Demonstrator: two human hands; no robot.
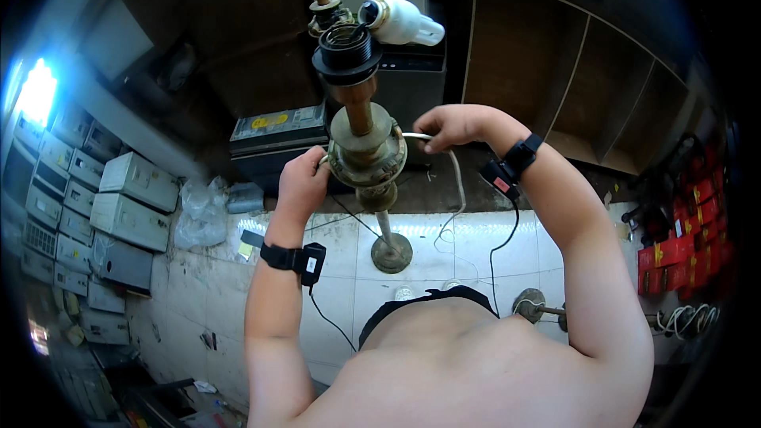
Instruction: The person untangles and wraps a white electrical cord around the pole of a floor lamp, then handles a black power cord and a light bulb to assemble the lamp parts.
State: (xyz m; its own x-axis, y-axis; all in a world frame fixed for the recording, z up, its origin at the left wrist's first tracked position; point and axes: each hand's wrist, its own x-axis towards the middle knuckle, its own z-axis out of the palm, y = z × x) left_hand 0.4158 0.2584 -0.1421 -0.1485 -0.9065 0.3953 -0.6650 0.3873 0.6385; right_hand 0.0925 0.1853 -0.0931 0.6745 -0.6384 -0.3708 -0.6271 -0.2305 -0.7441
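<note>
A tall floor lamp (359, 143) stands upright before me, with aged brass-green ornamented parts, a black threaded socket (346, 51) on top and a round base (391, 253) on the floor. My right hand (453, 125) is closed in a pinch on a white cord (458, 178), which runs to the lamp's right side and hangs toward the floor. Against the lamp's left side, my left hand (301, 181) is closed. A short pale piece shows at its fingertips; whether that is cord or lamp edge is unclear. Behind the socket, a white bulb (400, 21) points right.
Grey computer cases (131, 222) are stacked at left beside a clear plastic bag (200, 210). Open wooden shelving (587, 71) stands at the back right. Red boxes (674, 254) pile up at far right. Near my right side, another stand (529, 304) lies on the tiles.
</note>
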